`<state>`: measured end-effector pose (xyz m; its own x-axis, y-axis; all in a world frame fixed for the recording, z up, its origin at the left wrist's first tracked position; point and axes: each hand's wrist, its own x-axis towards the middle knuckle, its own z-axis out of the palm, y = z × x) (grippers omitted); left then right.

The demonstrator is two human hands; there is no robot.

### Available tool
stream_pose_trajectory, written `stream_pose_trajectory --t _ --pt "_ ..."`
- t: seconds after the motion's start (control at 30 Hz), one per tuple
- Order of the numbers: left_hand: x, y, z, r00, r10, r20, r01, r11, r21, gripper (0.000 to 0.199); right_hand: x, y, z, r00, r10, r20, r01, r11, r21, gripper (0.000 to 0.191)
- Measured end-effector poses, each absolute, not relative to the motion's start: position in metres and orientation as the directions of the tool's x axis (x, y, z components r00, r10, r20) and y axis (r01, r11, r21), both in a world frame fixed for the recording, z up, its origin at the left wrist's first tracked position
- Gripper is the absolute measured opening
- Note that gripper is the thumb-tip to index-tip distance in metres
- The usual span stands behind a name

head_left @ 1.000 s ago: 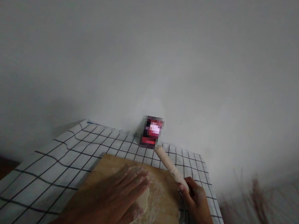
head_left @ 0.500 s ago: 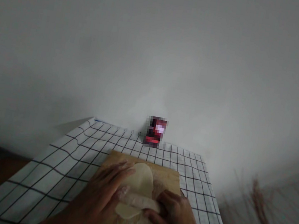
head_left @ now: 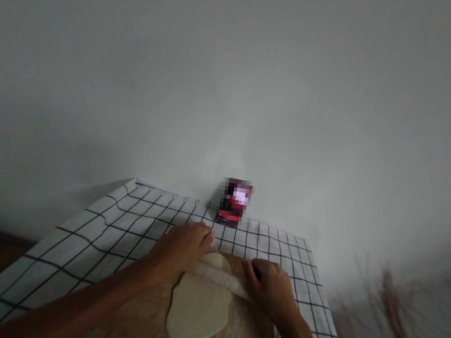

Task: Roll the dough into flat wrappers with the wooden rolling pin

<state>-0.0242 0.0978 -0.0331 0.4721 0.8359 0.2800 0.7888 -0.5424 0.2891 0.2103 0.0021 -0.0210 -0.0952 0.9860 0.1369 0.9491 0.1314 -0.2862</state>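
Note:
A pale rolling pin (head_left: 220, 279) lies across the far part of a flat, oblong sheet of dough (head_left: 198, 314). My left hand (head_left: 185, 245) is over the pin's left end, its fingers bent forward past it and close together. Around the right end, the fingers of my right hand (head_left: 269, 286) are curled in a grip. Most of the dough shows on the near side of the pin, with a small rounded part beyond it. Under the dough is a wooden board (head_left: 135, 319) dusted with flour.
A white tablecloth with dark grid lines (head_left: 81, 252) covers the table. At its far edge a blurred-out dark and red object (head_left: 234, 203) stands against the pale wall (head_left: 238, 80). Brown twig-like stems (head_left: 394, 313) are on the right.
Both hands and the rolling pin have moved away from me, toward the dough's far end. More of the dough now shows on the near side of the pin.

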Motion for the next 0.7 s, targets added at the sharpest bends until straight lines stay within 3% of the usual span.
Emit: stream_pose_trajectory --t 0.13,0.23,0.3,0.37,0.47,0.6,0.7 --pt "-0.034 0.07 -0.042 0.482 0.809 0.336 0.755 -0.578 0.31 0.031 0.2 -0.028 -0.023 -0.142 0.972 0.187 0.933 0.194 -0.303 0.03" --pt "-0.049 0.034 -0.052 0.505 0.746 0.433 0.718 -0.642 0.27 0.041 0.191 -0.067 -0.028 -0.193 0.949 0.25 0.93 0.258 -0.262 0.022" --pt "-0.062 0.005 -0.059 0.525 0.71 0.47 0.697 -0.675 0.242 0.047 0.189 -0.089 -0.034 -0.233 0.936 0.266 0.933 0.292 -0.211 0.026" --pt "-0.075 -0.024 -0.065 0.547 0.691 0.473 0.69 -0.692 0.212 0.053 0.19 -0.105 -0.042 -0.249 0.929 0.275 0.935 0.304 -0.182 0.027" --pt "-0.089 -0.052 -0.07 0.58 0.685 0.441 0.707 -0.692 0.146 0.062 0.193 -0.116 -0.05 -0.257 0.929 0.266 0.927 0.314 -0.204 0.013" --pt "-0.086 -0.039 -0.066 0.591 0.683 0.43 0.715 -0.69 0.112 0.061 0.193 -0.108 -0.047 -0.235 0.922 0.309 0.919 0.314 -0.237 0.016" --pt "-0.066 0.001 -0.053 0.555 0.707 0.438 0.72 -0.672 0.173 0.043 0.197 -0.076 -0.038 -0.175 0.926 0.333 0.939 0.259 -0.226 0.022"
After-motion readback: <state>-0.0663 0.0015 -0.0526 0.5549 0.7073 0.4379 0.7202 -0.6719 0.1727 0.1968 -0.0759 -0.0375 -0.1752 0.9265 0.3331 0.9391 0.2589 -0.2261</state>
